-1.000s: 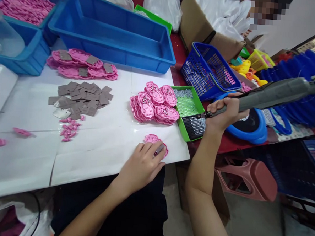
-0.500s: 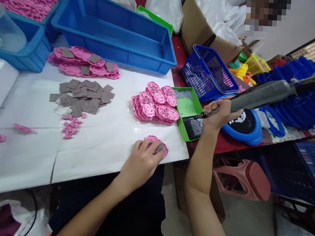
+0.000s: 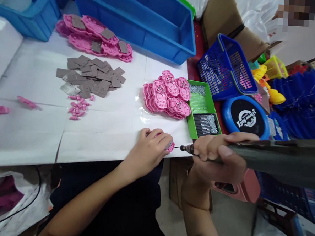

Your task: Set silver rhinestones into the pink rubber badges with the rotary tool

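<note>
My left hand (image 3: 152, 151) is closed over a pink plastic toy part (image 3: 172, 147) at the table's front edge; a bit of a grey plate shows on it, and my fingers hide the rest. My right hand (image 3: 219, 154) grips a dark electric screwdriver (image 3: 272, 157), its thin bit pointing left at the toy part. Whether the tip touches it I cannot tell. Just beyond, stacked pink toy parts (image 3: 169, 95) sit beside a green tray (image 3: 191, 127) that holds small screws and a black perforated plate (image 3: 201, 124).
Grey plates (image 3: 96, 75) lie heaped on the white table left of centre, with small pink pieces (image 3: 78, 107) in front. More pink parts with plates (image 3: 95, 36) lie by a blue bin (image 3: 161, 49). At right are a blue basket (image 3: 216, 70), a round blue disc (image 3: 245, 118) and a stool (image 3: 250, 186).
My right hand has brought the screwdriver from the green tray down and toward me, to the toy part's right side. My left hand still holds the part. The view has shifted.
</note>
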`<action>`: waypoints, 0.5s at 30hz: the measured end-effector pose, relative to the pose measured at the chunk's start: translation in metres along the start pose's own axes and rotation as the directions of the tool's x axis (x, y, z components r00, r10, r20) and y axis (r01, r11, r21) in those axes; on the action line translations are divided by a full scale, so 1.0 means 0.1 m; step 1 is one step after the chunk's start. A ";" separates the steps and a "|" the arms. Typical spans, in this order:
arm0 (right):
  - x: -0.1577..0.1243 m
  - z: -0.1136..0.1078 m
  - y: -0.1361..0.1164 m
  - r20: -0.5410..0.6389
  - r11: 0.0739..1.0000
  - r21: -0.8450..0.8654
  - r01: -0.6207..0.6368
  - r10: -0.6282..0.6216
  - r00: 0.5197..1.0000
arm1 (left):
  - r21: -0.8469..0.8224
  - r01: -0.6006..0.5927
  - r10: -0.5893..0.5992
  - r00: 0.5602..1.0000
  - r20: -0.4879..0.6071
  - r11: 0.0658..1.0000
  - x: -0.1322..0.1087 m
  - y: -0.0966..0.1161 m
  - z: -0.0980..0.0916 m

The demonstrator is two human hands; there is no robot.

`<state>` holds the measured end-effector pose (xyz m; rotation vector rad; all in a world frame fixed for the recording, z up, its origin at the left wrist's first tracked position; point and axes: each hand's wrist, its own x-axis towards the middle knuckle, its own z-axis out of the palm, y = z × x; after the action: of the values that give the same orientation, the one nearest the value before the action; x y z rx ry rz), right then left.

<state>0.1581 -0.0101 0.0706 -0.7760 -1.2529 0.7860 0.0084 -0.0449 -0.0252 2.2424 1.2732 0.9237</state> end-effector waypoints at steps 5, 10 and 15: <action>-0.21 0.04 0.16 0.032 0.995 -0.007 -0.096 0.096 0.995 | -0.015 0.014 -0.014 1.000 0.007 1.000 0.01 0.00 -0.01; -0.22 0.05 0.17 0.006 0.997 -0.012 -0.073 0.073 0.997 | -0.027 0.023 -0.023 1.000 0.013 0.999 0.02 -0.01 -0.01; -0.20 0.06 0.17 -0.104 0.995 -0.063 -0.074 0.067 0.992 | -0.017 0.038 -0.038 0.999 0.012 0.999 0.01 -0.01 -0.01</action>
<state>0.1477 -0.0173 0.0470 -0.9077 -1.1703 0.7555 0.0081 -0.0433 -0.0248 2.1998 1.2934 0.9024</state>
